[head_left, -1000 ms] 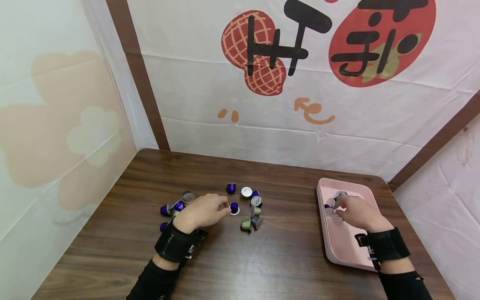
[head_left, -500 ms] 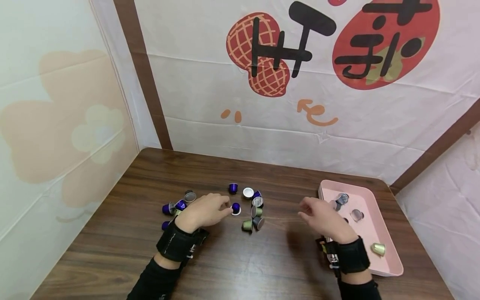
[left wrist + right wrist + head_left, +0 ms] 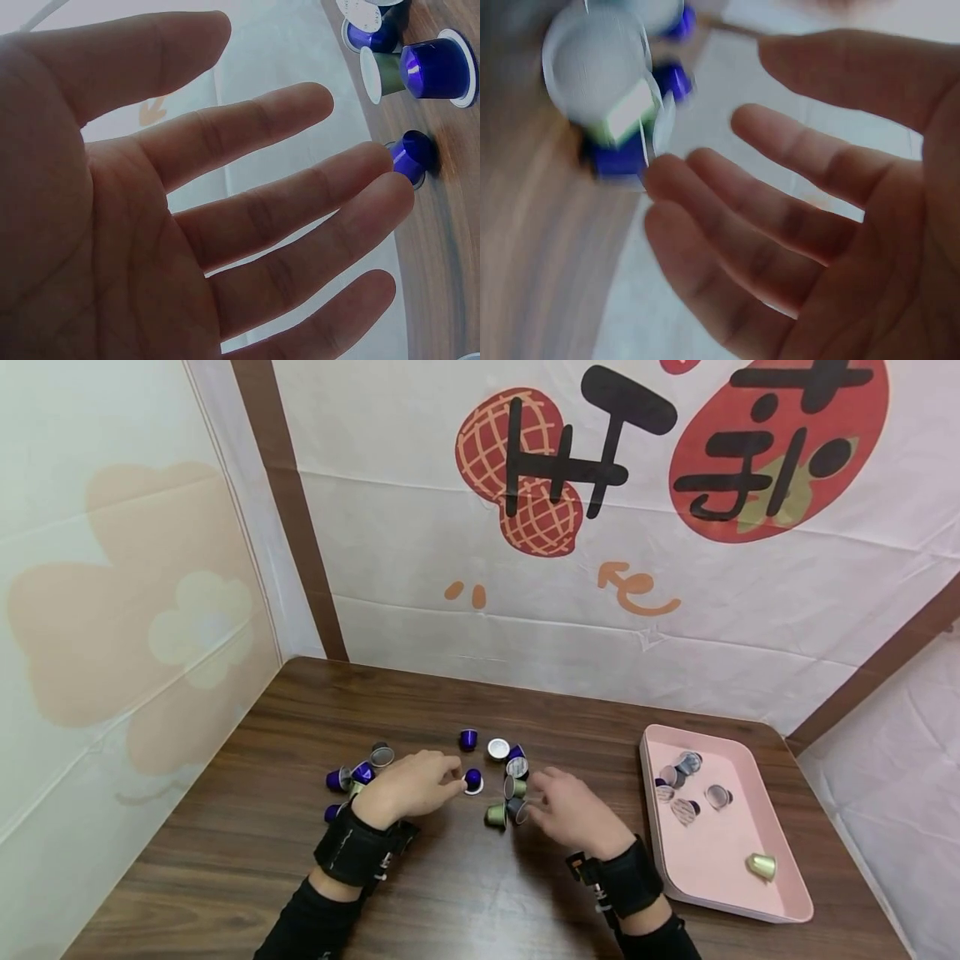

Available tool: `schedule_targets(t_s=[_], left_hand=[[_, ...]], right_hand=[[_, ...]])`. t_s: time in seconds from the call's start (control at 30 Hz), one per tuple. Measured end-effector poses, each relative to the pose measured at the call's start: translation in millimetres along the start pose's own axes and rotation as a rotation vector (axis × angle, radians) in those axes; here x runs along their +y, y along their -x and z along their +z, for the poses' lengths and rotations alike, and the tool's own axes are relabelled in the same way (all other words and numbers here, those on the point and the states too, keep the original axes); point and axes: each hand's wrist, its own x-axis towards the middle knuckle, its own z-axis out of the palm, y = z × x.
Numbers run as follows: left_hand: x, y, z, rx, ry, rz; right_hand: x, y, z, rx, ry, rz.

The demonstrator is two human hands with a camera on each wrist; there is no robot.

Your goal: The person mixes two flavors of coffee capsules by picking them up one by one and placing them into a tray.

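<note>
My left hand (image 3: 417, 787) hovers over the table with fingers spread and relaxed, as the left wrist view shows. Right by its fingertips stands a blue coffee capsule (image 3: 472, 778) with a white rim. My right hand (image 3: 573, 810) is beside the middle cluster, thumb and fingers apart, nothing between them. Closest to its fingertips are a green capsule (image 3: 514, 787) and a grey capsule (image 3: 517, 811). Another green capsule (image 3: 496, 815) lies on its side just left of these. Behind them are a silver-lidded capsule (image 3: 517, 767) and a white-lidded capsule (image 3: 498, 749).
A pink tray (image 3: 731, 893) on the right holds several capsules, among them a green-gold capsule (image 3: 762, 866). Left of my left hand lies another group with a blue capsule (image 3: 339, 779), partly hidden by that hand. A single blue capsule (image 3: 468, 740) stands farther back on the wooden table (image 3: 585, 718).
My right hand has come out of the pink tray and moved left to the middle cluster, leaving capsules in the tray uncovered. My left hand has stayed nearly still.
</note>
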Motion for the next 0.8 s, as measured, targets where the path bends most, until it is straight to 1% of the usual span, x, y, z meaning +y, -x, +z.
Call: schedule_targets(t_s=[0.07,0.13,0.23,0.37,0.57,0.67,0.8], left_hand=[[0.6,-0.8,1.3,0.001,-0.006,0.005],[1.3,-1.5,2.7,0.008,-0.02,0.008],[2.4,-2.8,4.5,0.037,-0.029,0.009],[3.8,-4.2,6.1,0.071,-0.035,0.021],[3.9,-5.3,8.1,0.073,-0.038,0.053],[3.5,-5.5,7.6,0.079,-0.038,0.052],[2.6,-5.5,6.7,0.069,-0.045,0.045]], right_hand=[[-5.1,-2.9,6.6,-0.015,0.024,-0.026],[-8.3,-4.7,11.7,-0.021,0.05,-0.031],[-9.2,-6.8,18.4,-0.017,0.1,-0.043],[-8.0,-8.4,25.0,-0.031,0.114,-0.079],[-5.6,-10.6,29.1,-0.041,0.108,-0.095],[-4.9,-11.1,29.8,-0.036,0.112,-0.094],[-4.4,-10.9,31.1,-0.017,0.149,-0.085]])
